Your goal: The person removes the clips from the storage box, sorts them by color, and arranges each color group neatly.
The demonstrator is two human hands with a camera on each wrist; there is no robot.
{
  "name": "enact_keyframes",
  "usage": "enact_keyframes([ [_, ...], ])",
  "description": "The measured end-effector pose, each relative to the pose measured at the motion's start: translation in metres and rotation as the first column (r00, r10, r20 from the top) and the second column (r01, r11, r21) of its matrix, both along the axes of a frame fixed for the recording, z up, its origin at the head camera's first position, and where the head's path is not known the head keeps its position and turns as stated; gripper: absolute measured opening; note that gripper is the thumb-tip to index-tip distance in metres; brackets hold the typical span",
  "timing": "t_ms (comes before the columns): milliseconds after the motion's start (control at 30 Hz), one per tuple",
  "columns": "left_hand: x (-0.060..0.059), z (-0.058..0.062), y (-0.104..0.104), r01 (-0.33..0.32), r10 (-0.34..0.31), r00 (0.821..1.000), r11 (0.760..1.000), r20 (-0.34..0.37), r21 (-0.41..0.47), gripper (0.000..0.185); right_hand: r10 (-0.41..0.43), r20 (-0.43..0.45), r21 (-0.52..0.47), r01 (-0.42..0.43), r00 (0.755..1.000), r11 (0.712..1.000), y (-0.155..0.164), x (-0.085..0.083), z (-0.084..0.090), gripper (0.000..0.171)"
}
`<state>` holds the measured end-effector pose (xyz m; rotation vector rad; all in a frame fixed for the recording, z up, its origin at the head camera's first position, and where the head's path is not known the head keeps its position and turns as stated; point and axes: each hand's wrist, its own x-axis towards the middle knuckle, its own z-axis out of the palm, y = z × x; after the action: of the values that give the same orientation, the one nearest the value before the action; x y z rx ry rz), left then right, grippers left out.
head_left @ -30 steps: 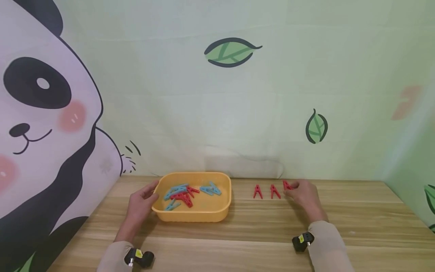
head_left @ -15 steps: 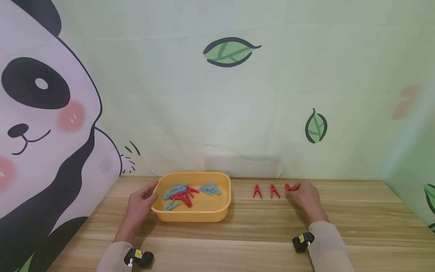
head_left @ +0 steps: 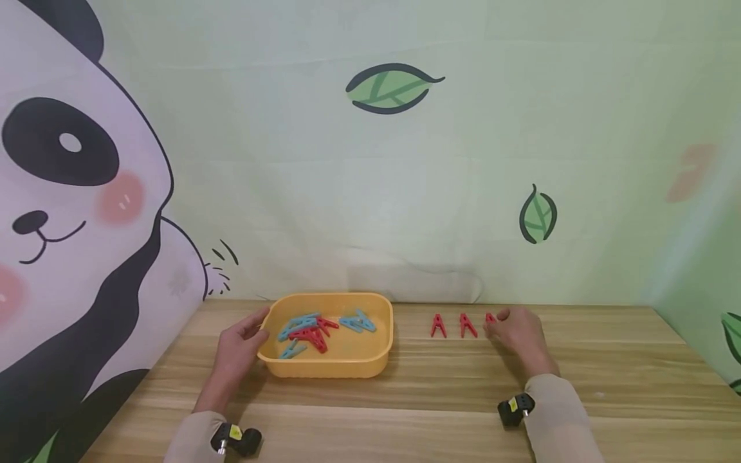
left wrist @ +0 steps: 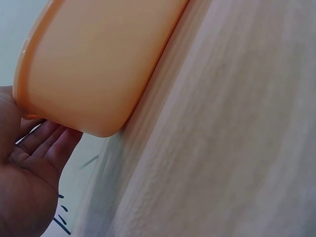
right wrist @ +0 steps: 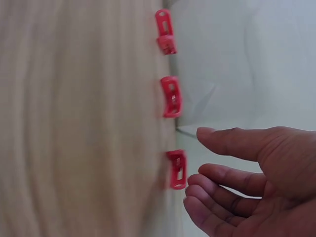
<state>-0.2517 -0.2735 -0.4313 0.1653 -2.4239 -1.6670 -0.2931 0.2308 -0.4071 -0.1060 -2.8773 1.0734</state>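
Three red clothes pegs stand in a row on the wooden table point(head_left: 440, 399): one point(head_left: 438, 325), a second point(head_left: 467, 325) and a third point(head_left: 491, 319). My right hand point(head_left: 499, 321) lies just right of the third peg point(right wrist: 177, 170). In the right wrist view its hand point(right wrist: 195, 165) has thumb and fingers spread and loosely bent, a small gap from the peg. My left hand point(head_left: 249, 337) holds the left corner of a yellow tray point(head_left: 370, 366), thumb at the rim and fingers point(left wrist: 47, 143) against the wall point(left wrist: 98, 64). Several blue and red pegs point(head_left: 307, 331) lie in the tray.
A green backdrop with a panda picture point(head_left: 69, 212) rises right behind the table's far edge. Bare tabletop stretches in front of the tray and to the right of my right hand.
My right hand has let go of the third red peg, which now stands on the table beside the other two. The left hand and tray have stayed put.
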Motion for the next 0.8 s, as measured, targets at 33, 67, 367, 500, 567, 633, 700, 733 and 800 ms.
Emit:
enact_keyframes([
  [33, 0.000, 0.000, 0.000, -0.002, 0.002, 1.000, 1.000, -0.002, -0.001, 0.050, 0.003, -0.007, 0.003, -0.003, 1.000, 1.000, -0.001, 0.000, 0.002, 0.032],
  [67, 0.000, 0.000, 0.000, -0.002, 0.002, 1.000, 1.000, -0.003, -0.003, 0.050, 0.005, -0.013, 0.005, -0.005, 1.000, 1.000, -0.002, 0.000, 0.004, 0.033],
  [367, 0.001, 0.001, -0.001, -0.002, 0.002, 1.000, 1.000, -0.006, 0.001, 0.050, 0.094, -0.088, -0.056, -0.099, 0.992, 0.994, -0.023, 0.002, 0.013, 0.040],
  [500, 0.001, 0.001, -0.003, -0.003, 0.003, 1.000, 1.000, -0.002, -0.008, 0.050, 0.128, -0.117, -0.064, -0.136, 0.985, 0.989, -0.047, 0.006, 0.018, 0.038],
  [567, 0.001, 0.001, -0.003, -0.005, 0.005, 1.000, 1.000, -0.006, -0.009, 0.050, 0.156, -0.136, -0.054, -0.165, 0.978, 0.985, -0.059, 0.006, 0.019, 0.036],
  [633, 0.001, 0.001, -0.002, -0.004, 0.004, 1.000, 1.000, -0.010, -0.011, 0.050, 0.193, -0.162, -0.025, -0.200, 0.968, 0.980, -0.071, 0.006, 0.020, 0.035],
  [700, 0.002, 0.001, -0.002, -0.005, 0.004, 1.000, 1.000, -0.014, -0.011, 0.049, 0.230, -0.187, 0.000, -0.234, 0.955, 0.972, -0.084, 0.006, 0.021, 0.034],
  [733, 0.002, 0.001, -0.001, -0.004, 0.004, 1.000, 1.000, -0.015, -0.013, 0.049, 0.243, -0.196, 0.007, -0.247, 0.950, 0.969, -0.090, 0.006, 0.021, 0.033],
  [800, 0.002, 0.001, -0.001, -0.003, 0.003, 1.000, 1.000, -0.014, -0.015, 0.049, 0.271, -0.210, 0.014, -0.275, 0.939, 0.961, -0.102, 0.008, 0.022, 0.032],
])
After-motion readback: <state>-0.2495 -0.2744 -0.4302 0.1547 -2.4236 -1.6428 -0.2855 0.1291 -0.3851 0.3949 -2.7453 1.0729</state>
